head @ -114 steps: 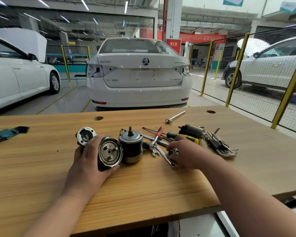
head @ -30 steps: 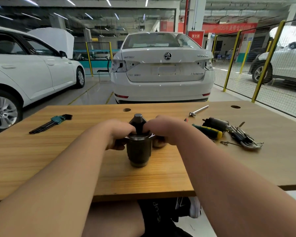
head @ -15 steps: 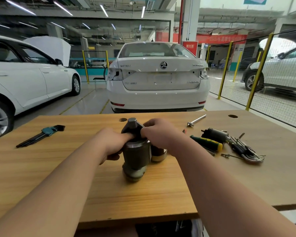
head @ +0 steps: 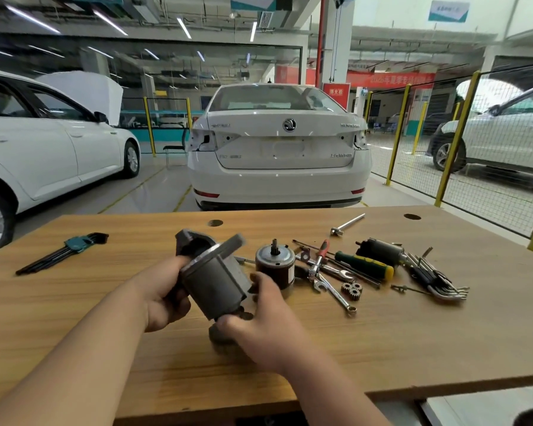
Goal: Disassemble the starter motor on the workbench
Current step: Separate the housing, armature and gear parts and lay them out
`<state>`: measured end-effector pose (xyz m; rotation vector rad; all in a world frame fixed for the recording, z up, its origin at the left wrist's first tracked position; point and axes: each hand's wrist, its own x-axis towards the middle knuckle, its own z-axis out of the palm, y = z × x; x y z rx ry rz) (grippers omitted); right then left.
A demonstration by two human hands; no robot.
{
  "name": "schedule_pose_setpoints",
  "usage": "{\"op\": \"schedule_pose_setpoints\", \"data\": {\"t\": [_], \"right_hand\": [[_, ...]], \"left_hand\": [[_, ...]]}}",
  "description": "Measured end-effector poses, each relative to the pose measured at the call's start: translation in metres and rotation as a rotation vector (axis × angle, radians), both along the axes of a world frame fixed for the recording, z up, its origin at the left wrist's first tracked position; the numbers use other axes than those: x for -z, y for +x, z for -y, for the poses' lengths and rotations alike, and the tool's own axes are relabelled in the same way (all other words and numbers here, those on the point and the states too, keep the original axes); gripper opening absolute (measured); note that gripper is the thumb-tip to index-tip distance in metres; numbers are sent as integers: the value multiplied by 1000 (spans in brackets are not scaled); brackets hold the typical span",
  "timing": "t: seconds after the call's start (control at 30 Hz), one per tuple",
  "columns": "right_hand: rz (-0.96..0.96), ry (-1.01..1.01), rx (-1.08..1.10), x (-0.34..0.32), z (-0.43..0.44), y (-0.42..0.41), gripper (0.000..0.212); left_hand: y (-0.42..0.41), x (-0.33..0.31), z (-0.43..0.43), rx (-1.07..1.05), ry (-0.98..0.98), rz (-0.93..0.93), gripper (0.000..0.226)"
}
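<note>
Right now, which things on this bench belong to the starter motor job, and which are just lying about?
Job: motor housing, rotor, small gears, dark cylinder.
Lying about, unused: green key set, screwdriver, spanners, loose hex keys.

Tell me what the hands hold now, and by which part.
Both hold the grey starter motor housing, tilted: the left hand grips its side near the flange, the right hand grips its lower end.

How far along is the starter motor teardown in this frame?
Done: a shafted motor cylinder stands apart on the workbench, small gears lie loose, and a dark solenoid-like unit sits by the hex keys. In hand: the left hand grips the tilted grey housing, the right hand holds its lower end. Left: whatever remains inside that housing; hidden.
</note>
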<state>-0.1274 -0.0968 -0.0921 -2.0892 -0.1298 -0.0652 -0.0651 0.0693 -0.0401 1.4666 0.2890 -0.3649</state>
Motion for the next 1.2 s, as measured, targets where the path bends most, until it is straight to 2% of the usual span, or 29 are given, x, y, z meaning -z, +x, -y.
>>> {"op": "schedule_pose_setpoints", "data": {"t": [0.1, 0.27, 0.43, 0.57, 0.7, 0.8, 0.93, 1.0, 1.1, 1.2], "right_hand": [[29, 41, -29, 5, -5, 1, 84], [113, -19, 51, 2, -6, 3, 72], [161, -207, 112, -7, -2, 4, 63], [206, -435, 123, -16, 7, 3, 31], [127, -527, 105, -11, 21, 4, 31], [106, -487, 137, -5, 28, 4, 33], [90, -288, 168, 4, 34, 3, 33], [96, -189, 204, 10, 36, 2, 34], [121, -102, 264, 16, 40, 3, 33], [151, -55, 259, 19, 43, 4, 42]], "left_hand": [[1, 9, -1, -35, -128, -30, 27], [3, 18, 2, -43, -206, -72, 20], [7, 14, 6, -33, -236, -36, 20], [16, 10, 5, -69, -173, -10, 23], [25, 5, -9, -134, -236, -17, 23], [27, 5, -15, -139, -216, -12, 22], [26, 17, -20, -144, -104, -4, 23], [22, 22, -24, -141, -166, -57, 23], [16, 24, -28, -124, -357, -179, 28], [18, 23, -31, -101, -415, -196, 28]]}}
